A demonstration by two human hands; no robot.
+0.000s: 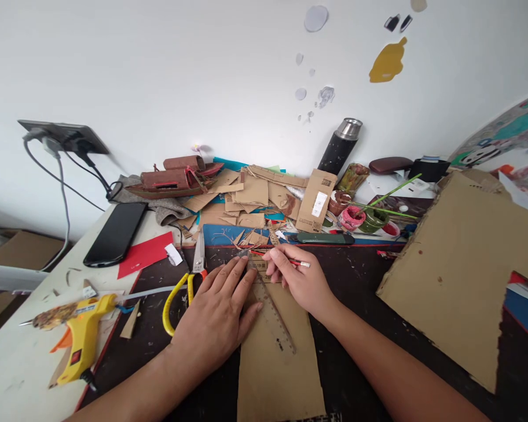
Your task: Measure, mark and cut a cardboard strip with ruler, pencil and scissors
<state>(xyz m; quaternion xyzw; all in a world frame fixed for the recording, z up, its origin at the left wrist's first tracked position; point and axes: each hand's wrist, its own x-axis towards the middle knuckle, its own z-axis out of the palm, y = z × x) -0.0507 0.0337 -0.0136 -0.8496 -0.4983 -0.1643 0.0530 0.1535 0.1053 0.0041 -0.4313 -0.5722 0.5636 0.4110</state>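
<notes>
My left hand point(220, 305) lies flat with its fingers stretched out, pressing on the upper end of a clear plastic ruler point(276, 319). That ruler lies slantwise across a long strip of brown cardboard point(281, 381) with dark print near its far end. In my right hand point(303, 284) is a slim red pencil point(295, 262), its pale end pointing right and its tip beside the ruler's far end. Scissors point(198, 264) with yellow handles rest just left of my left hand, blades pointing away from me.
A yellow glue gun point(85, 340) and a black phone point(117, 234) lie at left. Cardboard scraps point(250, 190) and a brown model boat point(171, 179) fill the back. Paint jars point(352, 218), a black thermos point(339, 146) and a green cutter point(325, 238) are behind my right hand. A large cardboard sheet point(457, 275) stands right.
</notes>
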